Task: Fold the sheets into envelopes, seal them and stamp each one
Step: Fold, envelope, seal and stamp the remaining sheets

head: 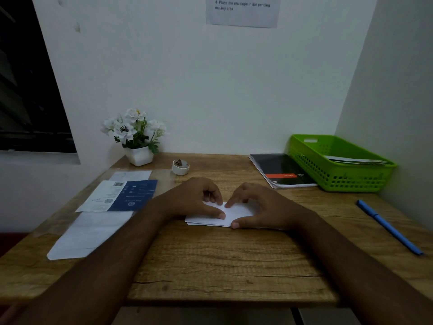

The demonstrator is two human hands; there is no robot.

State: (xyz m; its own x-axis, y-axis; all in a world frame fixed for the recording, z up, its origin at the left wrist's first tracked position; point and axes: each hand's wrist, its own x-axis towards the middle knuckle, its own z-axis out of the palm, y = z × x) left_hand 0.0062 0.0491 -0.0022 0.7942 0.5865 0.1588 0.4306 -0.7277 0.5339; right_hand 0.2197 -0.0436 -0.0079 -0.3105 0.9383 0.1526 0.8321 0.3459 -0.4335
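Note:
A folded white sheet [236,213] lies flat in the middle of the wooden desk [222,261]. My left hand [196,199] covers its left part, with the thumb and a fingertip pressing down on the paper. My right hand [260,207] covers its right part, index fingertip and thumb pressed on the sheet close to the left hand's fingers. Only the centre and near edge of the sheet show between the hands. A stack of white sheets [89,233] lies at the left of the desk. A roll of white tape [180,167] stands behind the hands.
A blue and white printed leaflet [121,195] lies on the left sheets. A pot of white flowers [136,137] stands at the back left. A black notebook [281,171] and a green basket [339,165] holding papers sit at the back right. A blue pen [389,227] lies right.

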